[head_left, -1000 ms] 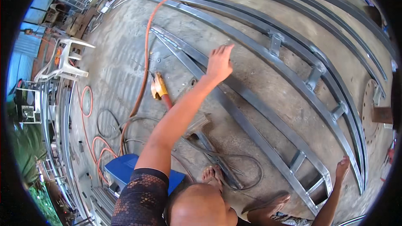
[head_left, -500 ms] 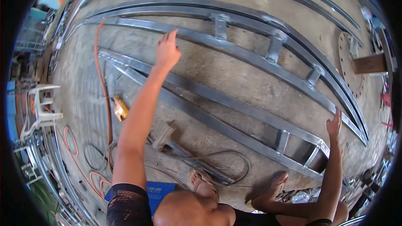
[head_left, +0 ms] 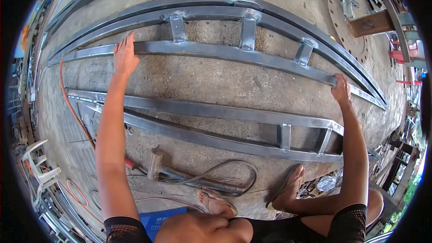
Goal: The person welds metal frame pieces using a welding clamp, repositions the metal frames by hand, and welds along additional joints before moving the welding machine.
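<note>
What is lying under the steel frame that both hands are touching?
Under the curved steel frame lies bare concrete floor, visible between its rails. The left hand and right hand cover small parts of the rail.

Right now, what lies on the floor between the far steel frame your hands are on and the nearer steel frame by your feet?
In the head view, only bare concrete floor separates the far steel frame, where the left hand and right hand rest, from the nearer steel frame.
</note>
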Action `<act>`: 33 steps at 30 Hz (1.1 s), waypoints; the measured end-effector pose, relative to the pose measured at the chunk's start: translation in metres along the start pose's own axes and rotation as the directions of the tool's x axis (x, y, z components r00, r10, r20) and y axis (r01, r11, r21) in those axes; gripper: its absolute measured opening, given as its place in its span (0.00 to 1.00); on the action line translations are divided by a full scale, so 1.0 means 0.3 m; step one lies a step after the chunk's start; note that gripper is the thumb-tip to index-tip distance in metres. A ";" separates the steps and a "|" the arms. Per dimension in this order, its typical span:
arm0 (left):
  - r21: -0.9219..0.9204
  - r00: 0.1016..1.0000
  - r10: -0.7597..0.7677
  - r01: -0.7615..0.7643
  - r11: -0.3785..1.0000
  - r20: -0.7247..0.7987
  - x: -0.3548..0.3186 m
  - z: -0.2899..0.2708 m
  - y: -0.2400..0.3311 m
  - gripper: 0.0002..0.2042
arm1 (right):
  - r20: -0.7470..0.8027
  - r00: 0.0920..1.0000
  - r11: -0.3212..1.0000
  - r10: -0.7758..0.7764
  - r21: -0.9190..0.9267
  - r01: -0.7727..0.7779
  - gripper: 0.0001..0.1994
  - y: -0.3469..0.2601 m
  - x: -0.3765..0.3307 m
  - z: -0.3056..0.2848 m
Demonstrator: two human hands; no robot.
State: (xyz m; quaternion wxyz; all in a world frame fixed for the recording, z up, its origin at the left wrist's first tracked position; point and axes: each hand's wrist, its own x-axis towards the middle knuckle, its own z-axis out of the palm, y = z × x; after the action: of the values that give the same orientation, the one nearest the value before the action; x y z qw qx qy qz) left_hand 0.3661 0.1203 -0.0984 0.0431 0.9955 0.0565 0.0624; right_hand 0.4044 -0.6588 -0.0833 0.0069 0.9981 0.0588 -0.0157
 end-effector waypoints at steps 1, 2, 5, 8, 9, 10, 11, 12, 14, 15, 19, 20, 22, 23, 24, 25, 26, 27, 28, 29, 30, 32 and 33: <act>-0.003 1.000 0.006 -0.006 1.000 -0.009 0.006 -0.005 -0.007 0.38 | 0.008 1.000 1.000 0.015 -0.020 -0.014 0.26 -0.003 0.006 0.003; 0.002 1.000 0.003 -0.003 1.000 -0.009 0.012 -0.010 -0.012 0.38 | -0.024 1.000 1.000 -0.005 -0.018 0.005 0.24 -0.003 0.005 0.004; -0.024 0.997 -0.058 0.059 0.998 0.057 0.029 -0.030 -0.002 0.35 | 0.029 0.999 0.999 0.024 -0.032 -0.023 0.25 0.001 0.014 0.005; -0.023 0.990 -0.076 0.079 0.997 0.118 0.030 -0.037 0.009 0.33 | -0.046 0.998 0.998 -0.048 -0.052 0.045 0.26 0.070 0.006 0.036; -0.015 0.992 -0.057 0.059 0.998 0.117 0.022 -0.046 0.004 0.34 | -0.045 0.997 0.997 -0.058 -0.046 0.056 0.26 0.061 0.008 0.035; -0.007 0.992 -0.038 0.039 0.999 0.116 0.011 -0.057 -0.003 0.34 | 0.031 0.999 0.999 -0.021 -0.033 0.022 0.27 0.056 0.012 0.032; 0.002 0.992 -0.048 0.049 0.999 0.118 -0.007 -0.069 -0.013 0.34 | 0.108 0.994 1.000 0.014 -0.023 -0.012 0.28 0.048 0.014 0.033; -0.004 0.992 -0.030 0.031 1.000 0.120 -0.026 -0.075 -0.018 0.34 | 0.133 0.991 1.000 -0.006 -0.021 0.009 0.29 0.057 0.009 0.029; -0.010 0.992 -0.016 0.017 1.000 0.123 -0.063 -0.078 -0.018 0.34 | 0.095 0.993 0.996 -0.076 -0.033 0.079 0.28 0.115 -0.026 0.037; -0.033 0.991 0.007 -0.003 0.999 0.136 -0.082 -0.087 -0.014 0.34 | 0.055 0.988 0.988 -0.142 -0.044 0.145 0.28 0.129 -0.047 0.043; -0.028 0.972 0.093 -0.089 0.996 0.215 -0.179 -0.154 -0.027 0.33 | 0.228 0.966 0.992 -0.118 -0.015 0.125 0.27 0.053 -0.096 -0.026; 0.000 0.967 0.089 -0.092 0.996 0.238 -0.201 -0.165 -0.032 0.35 | 0.231 0.965 0.991 -0.127 -0.004 0.132 0.27 0.044 -0.111 -0.029; -0.022 0.964 0.101 -0.098 0.995 0.245 -0.241 -0.176 -0.025 0.36 | 0.210 0.966 0.987 -0.149 -0.028 0.158 0.27 0.049 -0.141 -0.039; -0.049 0.961 0.117 -0.108 0.993 0.250 -0.256 -0.181 -0.021 0.38 | 0.210 0.966 0.987 -0.151 -0.027 0.161 0.27 0.047 -0.150 -0.039; -0.025 0.954 0.110 -0.107 0.994 0.278 -0.270 -0.183 -0.024 0.41 | 0.196 0.963 0.979 -0.186 -0.045 0.198 0.27 0.036 -0.153 -0.045; -0.024 0.955 0.106 -0.103 0.994 0.276 -0.273 -0.182 -0.025 0.41 | 0.182 0.959 0.970 -0.220 -0.064 0.234 0.26 0.027 -0.149 -0.054; -0.025 0.958 0.097 -0.094 0.995 0.271 -0.275 -0.180 -0.025 0.42 | 0.180 0.958 0.969 -0.223 -0.066 0.238 0.26 0.014 -0.148 -0.060; -0.021 0.960 0.084 -0.081 0.996 0.268 -0.283 -0.186 -0.028 0.43 | 0.208 0.945 0.957 -0.254 -0.089 0.277 0.26 -0.063 -0.147 -0.093; -0.026 0.961 0.084 -0.080 0.996 0.262 -0.289 -0.176 -0.033 0.43 | 0.235 0.932 0.943 -0.275 -0.121 0.309 0.26 -0.098 -0.150 -0.127; -0.051 0.959 0.112 -0.102 0.993 0.261 -0.297 -0.168 -0.040 0.44 | 0.230 0.934 0.942 -0.275 -0.128 0.309 0.26 -0.094 -0.142 -0.128; -0.077 0.956 0.142 -0.126 0.989 0.255 -0.297 -0.161 -0.051 0.45 | 0.246 0.929 0.934 -0.277 -0.157 0.320 0.27 -0.089 -0.131 -0.112; -0.142 0.955 0.088 -0.049 0.989 0.282 -0.287 -0.152 -0.082 0.46 | 0.265 0.923 0.922 -0.279 -0.194 0.334 0.27 -0.081 -0.105 -0.096; -0.202 0.946 0.039 0.029 0.979 0.323 -0.283 -0.144 -0.092 0.47 | 0.255 0.927 0.919 -0.276 -0.211 0.332 0.27 -0.053 -0.103 -0.077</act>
State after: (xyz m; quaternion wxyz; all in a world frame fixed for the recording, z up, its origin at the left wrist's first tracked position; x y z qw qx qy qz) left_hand 0.2739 0.1411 -0.0684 0.1538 0.9825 0.0394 -0.0971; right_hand 0.3727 -0.6463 -0.0594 0.1369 0.9597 0.2145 -0.1194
